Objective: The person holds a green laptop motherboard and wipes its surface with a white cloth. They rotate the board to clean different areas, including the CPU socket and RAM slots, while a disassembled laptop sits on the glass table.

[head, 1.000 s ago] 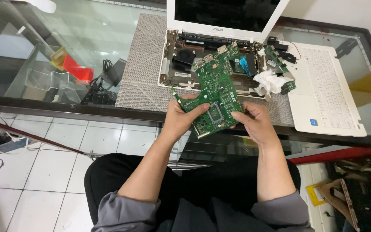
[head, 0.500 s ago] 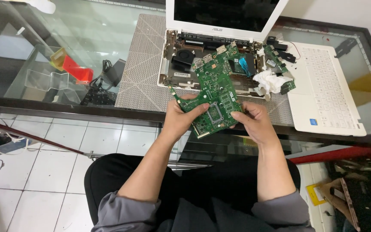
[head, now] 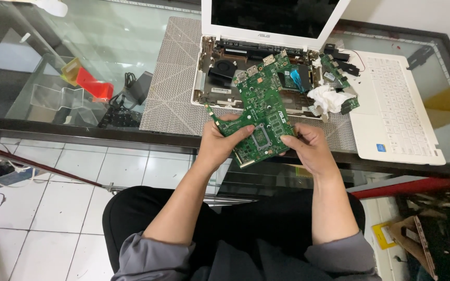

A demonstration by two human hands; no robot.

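I hold a green laptop motherboard with both hands above the near edge of the glass table. My left hand grips its lower left edge, thumb lying across the board's face. My right hand grips the lower right edge. Behind the board lies an opened white laptop base with a black fan and bare internals, its dark screen standing upright at the back.
A grey woven mat lies under the laptop. A detached white keyboard panel rests at the right, with crumpled white tissue and a small green board beside it. Under the glass at left sit a red object and black cables.
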